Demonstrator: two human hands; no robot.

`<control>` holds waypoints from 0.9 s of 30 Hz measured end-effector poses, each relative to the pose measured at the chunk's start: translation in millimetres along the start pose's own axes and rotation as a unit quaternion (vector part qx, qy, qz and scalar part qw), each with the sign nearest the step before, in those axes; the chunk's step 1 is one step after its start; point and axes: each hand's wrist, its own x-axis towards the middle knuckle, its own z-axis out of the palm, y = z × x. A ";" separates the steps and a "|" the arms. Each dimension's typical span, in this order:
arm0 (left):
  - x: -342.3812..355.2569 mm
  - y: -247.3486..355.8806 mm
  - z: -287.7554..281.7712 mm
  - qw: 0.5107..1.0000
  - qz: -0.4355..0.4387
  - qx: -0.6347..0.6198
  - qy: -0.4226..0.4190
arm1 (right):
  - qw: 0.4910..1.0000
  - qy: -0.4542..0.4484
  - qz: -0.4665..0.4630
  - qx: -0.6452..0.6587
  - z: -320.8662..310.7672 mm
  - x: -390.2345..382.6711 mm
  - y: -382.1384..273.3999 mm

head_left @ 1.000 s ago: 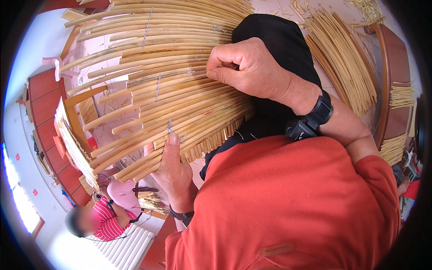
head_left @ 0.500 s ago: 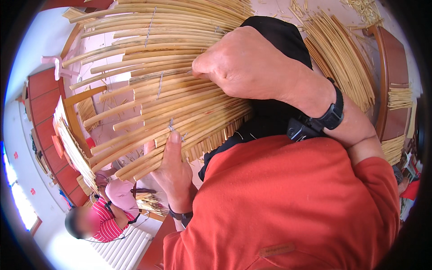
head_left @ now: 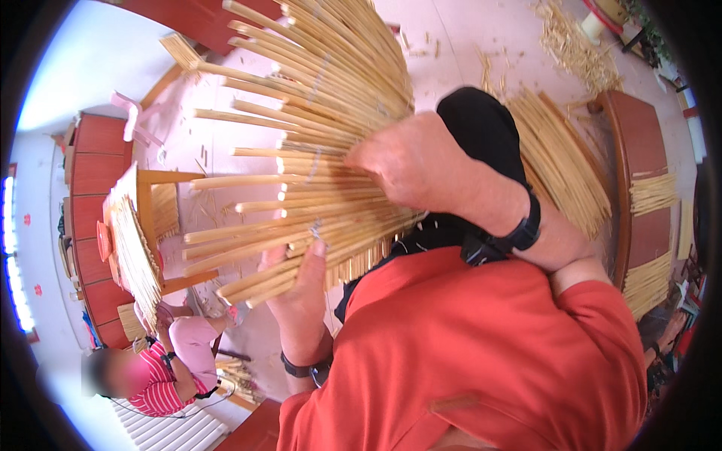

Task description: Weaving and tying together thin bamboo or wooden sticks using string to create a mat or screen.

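A fan-shaped mat of pale reed sticks (head_left: 256, 230), tied with thin grey strands, spreads over my lap against my dark clothing. My left hand (head_left: 298, 301) grips its lower edge, thumb on top beside a knot and fingers mostly hidden underneath. Above it, my right hand (head_left: 412, 161) has closed fingers at the middle of the mat, near a tie line; what they hold is hidden and slightly blurred.
A co-worker in striped red (head_left: 154, 383) sits lower left beside a wooden stand (head_left: 173, 177) bearing another stick mat. Red cabinets (head_left: 105, 158) line the left wall. Stick bundles (head_left: 564, 161), a wooden bench (head_left: 641, 150) and scattered offcuts (head_left: 571, 45) lie to the right.
The view has shifted, showing more floor at the top. My right hand turned so its back hides the fingertips. The mat appears tilted and lower right; my left hand still grips it.
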 end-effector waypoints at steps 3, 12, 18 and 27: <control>-9.1 14.6 0.5 0.976 0.134 0.159 -0.065 | 0.999 0.028 0.010 -0.031 -20.1 -14.8 -10.4; 14.0 2.5 71.8 0.957 -0.019 0.130 -0.259 | 0.979 0.016 0.197 0.043 -15.7 -77.0 30.5; 11.2 26.2 80.0 0.937 0.108 0.113 -0.311 | 0.953 0.107 0.251 0.132 -36.4 -113.2 20.7; -5.1 94.4 58.9 0.801 0.501 0.269 -0.188 | 0.814 0.263 0.197 0.480 -44.6 -102.1 12.0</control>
